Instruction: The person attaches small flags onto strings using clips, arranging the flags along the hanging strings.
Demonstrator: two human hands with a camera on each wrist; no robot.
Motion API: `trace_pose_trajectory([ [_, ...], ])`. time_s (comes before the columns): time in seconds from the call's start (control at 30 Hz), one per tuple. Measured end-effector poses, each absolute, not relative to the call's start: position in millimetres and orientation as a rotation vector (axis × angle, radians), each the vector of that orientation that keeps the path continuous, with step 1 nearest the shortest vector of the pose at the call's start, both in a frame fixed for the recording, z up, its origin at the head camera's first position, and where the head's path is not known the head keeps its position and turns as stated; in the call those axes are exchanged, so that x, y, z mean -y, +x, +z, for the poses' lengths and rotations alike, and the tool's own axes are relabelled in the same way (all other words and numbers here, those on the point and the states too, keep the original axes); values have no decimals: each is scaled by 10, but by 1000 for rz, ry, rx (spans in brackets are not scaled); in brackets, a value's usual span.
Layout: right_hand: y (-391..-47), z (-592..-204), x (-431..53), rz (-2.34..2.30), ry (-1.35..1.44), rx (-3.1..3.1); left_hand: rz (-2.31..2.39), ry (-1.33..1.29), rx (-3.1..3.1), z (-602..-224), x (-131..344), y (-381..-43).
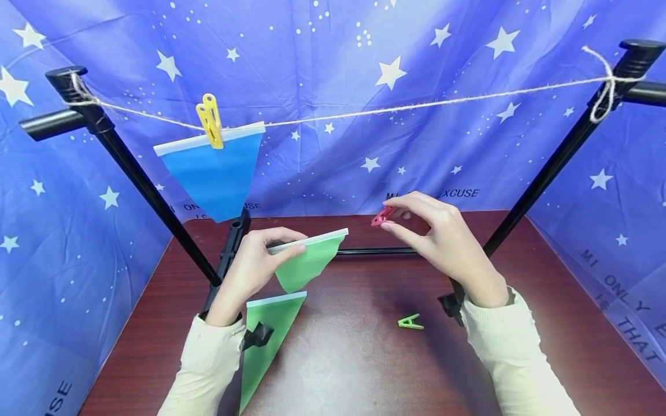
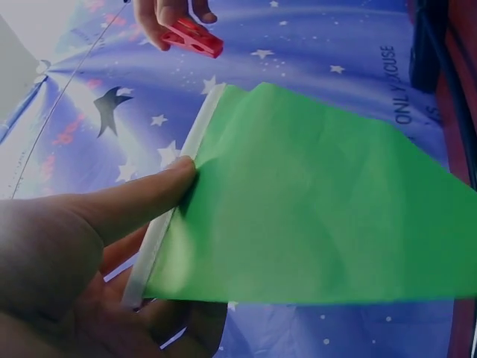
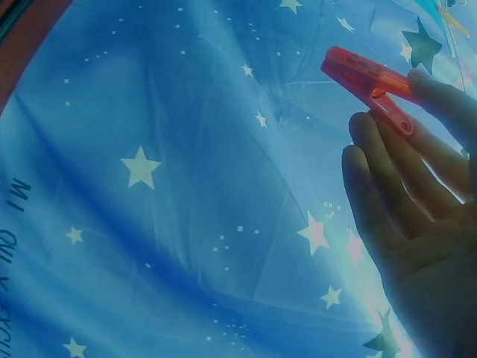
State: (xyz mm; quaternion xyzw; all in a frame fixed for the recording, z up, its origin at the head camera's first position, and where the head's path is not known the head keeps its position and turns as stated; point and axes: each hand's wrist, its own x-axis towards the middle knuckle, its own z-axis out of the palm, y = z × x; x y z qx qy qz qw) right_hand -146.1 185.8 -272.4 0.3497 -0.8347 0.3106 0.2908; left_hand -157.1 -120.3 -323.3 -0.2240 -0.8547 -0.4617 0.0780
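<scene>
My left hand (image 1: 255,263) pinches a green pennant (image 1: 309,263) by its white top strip, thumb in front and fingers behind; the left wrist view shows the green pennant (image 2: 313,201) spread out sideways. Between thumb and fingertips my right hand (image 1: 442,237) holds a red clothespin (image 1: 383,216), a short way right of the pennant's corner. In the right wrist view the red clothespin (image 3: 373,86) has its handle ends between the fingers and its jaws together. Above both hands runs a white string (image 1: 416,106), from which a blue pennant (image 1: 213,170) hangs under a yellow clothespin (image 1: 210,122).
Two black posts (image 1: 156,202) hold the string's ends, left and right. Beneath my left wrist another green pennant (image 1: 270,329) lies on the brown table (image 1: 354,370). A light green clothespin (image 1: 411,322) sits near my right forearm. Behind hangs a blue star-printed cloth (image 1: 322,52).
</scene>
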Motion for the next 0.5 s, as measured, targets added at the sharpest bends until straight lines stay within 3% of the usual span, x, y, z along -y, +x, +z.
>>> trace_pose_trajectory([
  [0.5, -1430, -2464, -1795, 789, 960, 2163, -1414, -600, 2460, -3150, 1162, -1663],
])
